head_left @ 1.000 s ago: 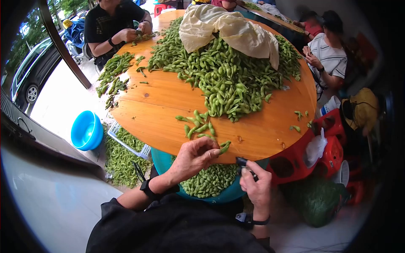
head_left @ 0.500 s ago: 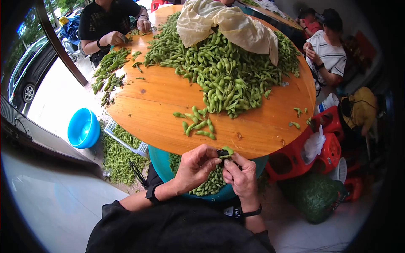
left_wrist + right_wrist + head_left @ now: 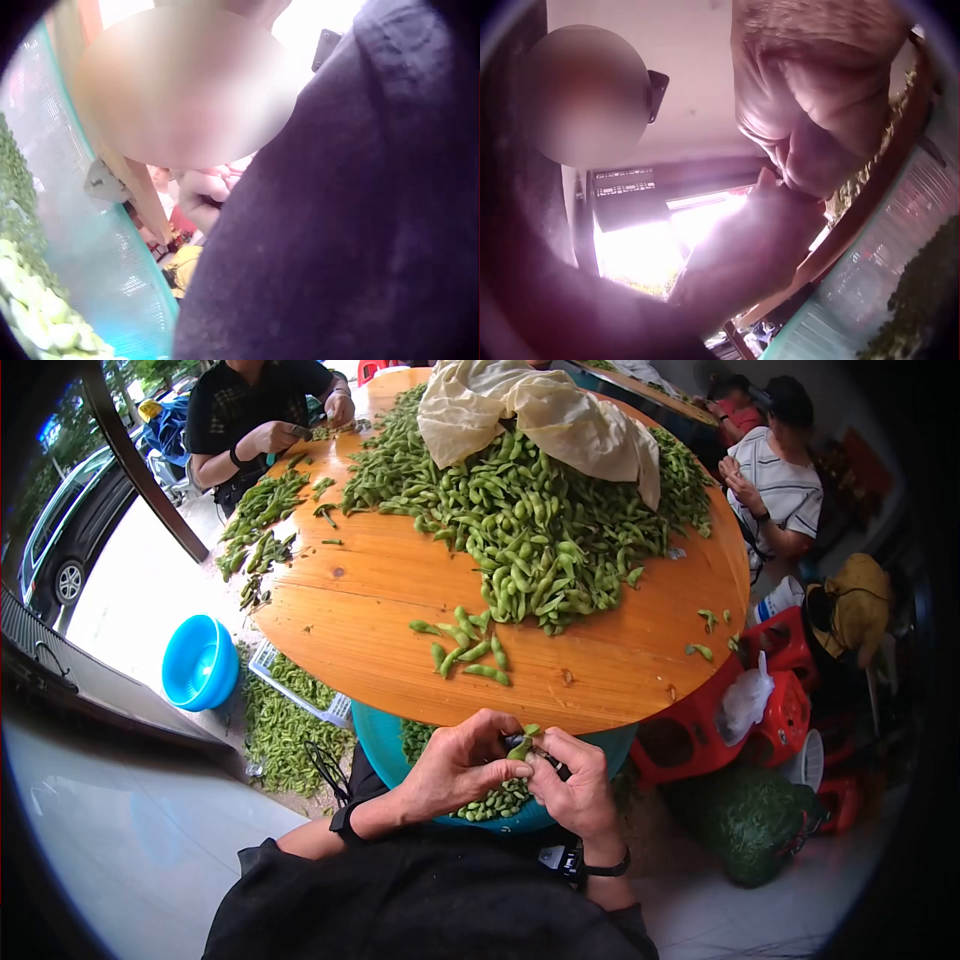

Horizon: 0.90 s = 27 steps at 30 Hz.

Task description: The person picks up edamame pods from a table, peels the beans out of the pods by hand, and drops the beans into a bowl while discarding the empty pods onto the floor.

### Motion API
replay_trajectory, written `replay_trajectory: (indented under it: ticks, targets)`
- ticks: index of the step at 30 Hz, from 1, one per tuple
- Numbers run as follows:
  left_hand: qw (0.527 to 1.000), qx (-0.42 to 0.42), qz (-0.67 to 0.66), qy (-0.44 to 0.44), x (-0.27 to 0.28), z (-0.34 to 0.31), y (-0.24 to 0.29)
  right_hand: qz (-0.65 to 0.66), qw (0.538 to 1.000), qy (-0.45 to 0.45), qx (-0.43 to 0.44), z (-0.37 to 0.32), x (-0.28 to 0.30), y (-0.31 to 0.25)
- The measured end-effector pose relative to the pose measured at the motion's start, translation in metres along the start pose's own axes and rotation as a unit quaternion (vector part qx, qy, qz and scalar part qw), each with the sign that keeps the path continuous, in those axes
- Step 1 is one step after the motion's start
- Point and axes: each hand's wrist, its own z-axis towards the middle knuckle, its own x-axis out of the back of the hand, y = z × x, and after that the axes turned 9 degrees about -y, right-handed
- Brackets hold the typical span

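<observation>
Hundreds of green pods (image 3: 560, 565) rise in a heap on a round wooden surface (image 3: 370, 630), a cream cloth (image 3: 540, 420) draped over the top, in a room open at the left to bright daylight and a parked car (image 3: 72, 550). A person in a black top (image 3: 250, 410) works at the far left edge; another, in a striped white shirt (image 3: 790, 485), is at the right. Red stools (image 3: 790, 715) crowd the right side near a dark green bag (image 3: 735, 830), while a blue basin (image 3: 200, 662) stands at the left. At the near edge, over a teal tub (image 3: 373, 745) of pale green beans (image 3: 498, 802), a single pod (image 3: 519, 749) sits between two hands. The left hand (image 3: 458, 760) pinches it between thumb and curled fingers; the right hand (image 3: 578, 785) grips its other side. Bright green and tilted upward, the pod is partly hidden by the fingers.
</observation>
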Motion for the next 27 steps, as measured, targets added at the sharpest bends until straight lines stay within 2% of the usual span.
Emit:
replay_trajectory:
  ticks: [1, 2, 4, 6, 8, 15, 17, 20, 24, 26, 27]
  targets:
    - [0.982, -0.028, 0.187, 0.002, 0.003, -0.003, -0.001, 0.000, 1.000, -0.001, 0.000, -0.001, 0.001, -0.001]
    - [0.982, -0.027, 0.186, 0.003, 0.003, -0.003, -0.002, -0.053, 0.999, 0.000, 0.010, -0.002, 0.001, -0.001]
    - [0.910, -0.159, 0.382, 0.024, 0.001, -0.001, -0.005, -0.105, 0.994, -0.001, 0.019, -0.003, 0.000, -0.002]
    - [0.904, -0.146, 0.402, 0.005, 0.002, -0.005, -0.009, -0.172, 0.982, 0.036, 0.073, -0.002, -0.006, -0.003]
    - [0.885, -0.147, 0.441, -0.031, 0.005, -0.008, -0.013, -0.182, 0.980, 0.050, 0.068, -0.003, -0.013, -0.002]
    - [0.875, -0.139, 0.462, -0.036, 0.001, -0.013, -0.015, -0.243, 0.965, 0.071, 0.072, -0.009, -0.021, 0.001]
    - [0.931, -0.106, 0.348, -0.023, -0.001, -0.013, -0.012, -0.262, 0.958, 0.085, 0.084, -0.011, -0.027, 0.001]
    - [0.940, -0.069, 0.334, -0.013, -0.004, -0.012, -0.014, -0.286, 0.948, 0.103, 0.095, -0.012, -0.031, 0.005]
    - [0.937, -0.107, 0.333, 0.011, -0.005, -0.014, -0.020, -0.310, 0.940, 0.109, 0.097, -0.013, -0.030, 0.011]
    - [0.976, -0.027, 0.211, -0.055, 0.000, -0.015, -0.006, -0.318, 0.936, 0.113, 0.104, -0.015, -0.033, 0.013]
    - [0.975, -0.027, 0.212, -0.055, 0.000, -0.016, -0.002, -0.326, 0.932, 0.115, 0.109, -0.016, -0.034, 0.014]
